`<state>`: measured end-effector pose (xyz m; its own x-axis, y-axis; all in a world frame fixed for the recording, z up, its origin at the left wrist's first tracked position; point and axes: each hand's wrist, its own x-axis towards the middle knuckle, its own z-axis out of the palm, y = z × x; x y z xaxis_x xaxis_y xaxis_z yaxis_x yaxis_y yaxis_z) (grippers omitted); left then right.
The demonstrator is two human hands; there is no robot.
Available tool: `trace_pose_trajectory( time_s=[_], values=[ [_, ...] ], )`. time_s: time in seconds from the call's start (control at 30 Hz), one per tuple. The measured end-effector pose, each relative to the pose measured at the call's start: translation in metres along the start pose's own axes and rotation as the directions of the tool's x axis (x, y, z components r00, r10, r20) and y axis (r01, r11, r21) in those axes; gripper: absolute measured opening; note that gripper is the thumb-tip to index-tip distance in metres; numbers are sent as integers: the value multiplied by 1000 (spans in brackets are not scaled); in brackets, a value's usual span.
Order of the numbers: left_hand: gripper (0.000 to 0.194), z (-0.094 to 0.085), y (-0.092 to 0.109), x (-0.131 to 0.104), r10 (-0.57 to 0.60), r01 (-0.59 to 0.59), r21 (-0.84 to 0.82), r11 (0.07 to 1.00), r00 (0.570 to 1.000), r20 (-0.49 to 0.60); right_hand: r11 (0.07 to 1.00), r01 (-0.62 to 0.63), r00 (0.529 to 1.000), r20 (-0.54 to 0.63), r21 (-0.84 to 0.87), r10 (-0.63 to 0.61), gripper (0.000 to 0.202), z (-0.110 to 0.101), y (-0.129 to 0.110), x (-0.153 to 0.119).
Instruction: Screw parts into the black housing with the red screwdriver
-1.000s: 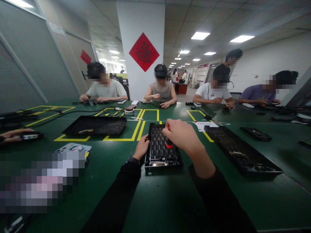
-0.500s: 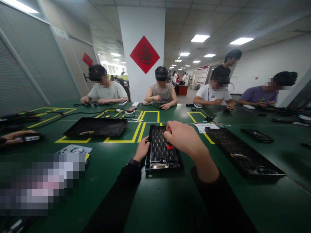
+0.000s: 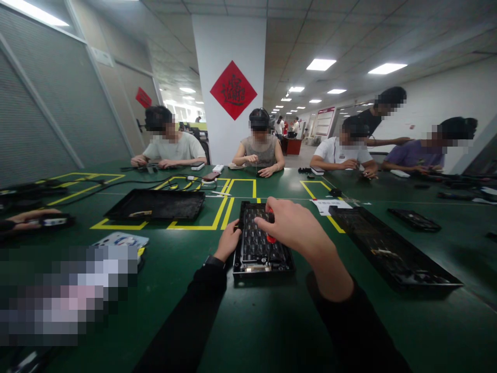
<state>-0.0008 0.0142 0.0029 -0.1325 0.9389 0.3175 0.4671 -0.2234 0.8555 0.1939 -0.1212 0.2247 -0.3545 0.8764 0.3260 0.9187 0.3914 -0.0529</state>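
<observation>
In front of me on the green table lies a black rectangular casing [image 3: 262,269], with rows of dark rounded shapes inside it and small metal parts along its near end. My left hand [image 3: 228,241] grips its left edge, thumb on the rim and the other fingers partly hidden. Over the casing's right side, my right hand [image 3: 289,224] is closed around a red screwdriver [image 3: 271,239]. Most of the handle is covered by my fingers, and I cannot make out the tip.
Long black trays lie at left [image 3: 155,204] and right [image 3: 392,248]. A black device [image 3: 414,219], a paper sheet [image 3: 330,206] and cables [image 3: 143,182] are around. At far left another person's hand [image 3: 37,218] holds something dark. Several people sit across the table.
My right hand has tilted slightly on the red screwdriver over the casing. My left hand keeps its hold. In the background, a standing person leans over and reaches an arm toward a seated one.
</observation>
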Motion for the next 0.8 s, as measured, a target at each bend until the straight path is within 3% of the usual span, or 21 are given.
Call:
trace_pose_trajectory(
  time_s=[0.2, 0.4, 0.6, 0.8],
  values=[
    [47, 0, 2, -1, -1, 1, 12, 1000, 1000, 6, 999, 5, 1000, -23, -48, -6, 25, 3, 1, 1],
    [46, 0, 2, -1, -3, 3, 14, 1000, 1000, 1, 998, -29, 998, -62, -58, 25, 34, 4, 3, 2],
    [47, 0, 0, 0, -20, 20, 25, 999, 1000, 13, 999, -1, 999, -54, -44, -1, 24, 3, 3, 4],
    [46, -1, 2, -1, -4, 4, 6, 1000, 1000, 5, 996, -84, 996, -22, -41, 83, 37, 2, 2, 4]
  ],
)
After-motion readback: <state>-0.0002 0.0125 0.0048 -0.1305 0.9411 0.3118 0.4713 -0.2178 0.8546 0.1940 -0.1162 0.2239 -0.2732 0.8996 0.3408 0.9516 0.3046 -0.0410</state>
